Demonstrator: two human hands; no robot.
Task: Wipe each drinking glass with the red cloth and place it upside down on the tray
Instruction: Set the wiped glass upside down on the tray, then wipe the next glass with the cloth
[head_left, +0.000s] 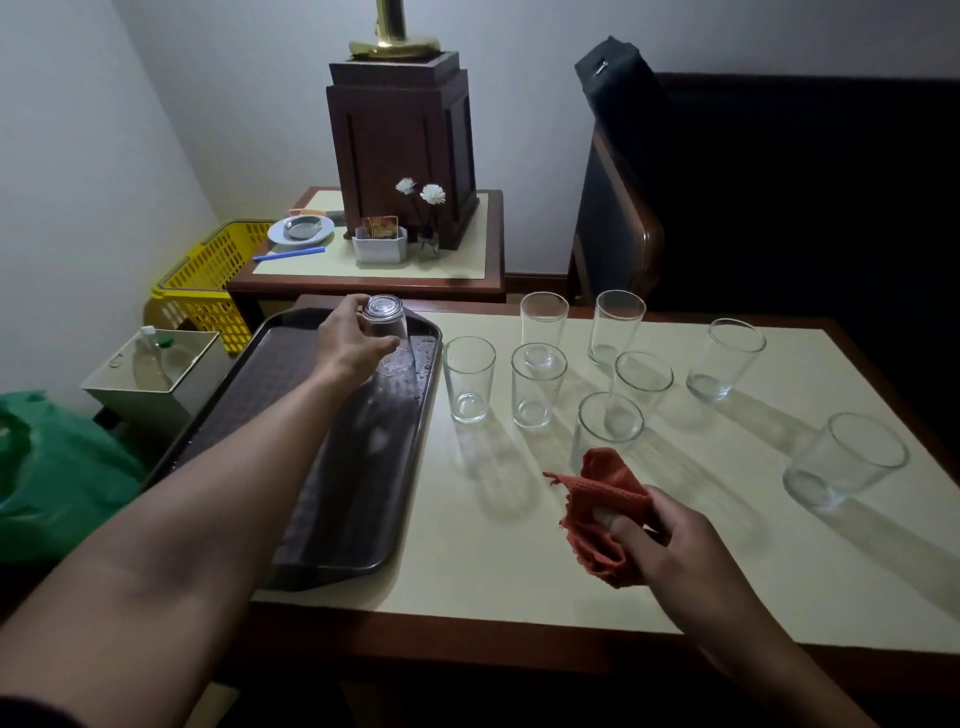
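**Hidden or unclear.** The right of the view is a dark upholstered seat (789, 208), and I cannot make out its detail. The brass lamp (392, 31) on the wooden pedestal (402, 150) is cut off by the top edge. Both forearms run out at the bottom edge. The left forearm covers the near-left part of the brown tray (337, 493). I cannot confirm whether the rim of the inverted glass (387, 332) rests on the tray or stands just above it.

**Containers.**
- The cream-topped table (519, 566) carries the tray at its left. To the tray's right stand eight upright drinking glasses (469, 379), all empty.
- The tray shows only the inverted glass, at its far right corner, with water droplets beside it.
- The yellow basket (208, 280) stands on the floor to the left. Its contents are not visible to me.
- The square bin (156, 379) holds a clear bottle (148, 358).
- On the side table (374, 270), a white plate (301, 231) carries a metal dish.
- Also there, a white holder (379, 249) contains sachets.
- A small vase (428, 244) holds two white flowers.

**Hands.**
- The left hand (353, 340) grips the inverted glass, fingers curled round its sides, base uppermost.
- The right hand (675, 540) holds the red cloth (602, 509) bunched, with the fingers closed into it. It is over the table, just in front of the nearest upright glass.
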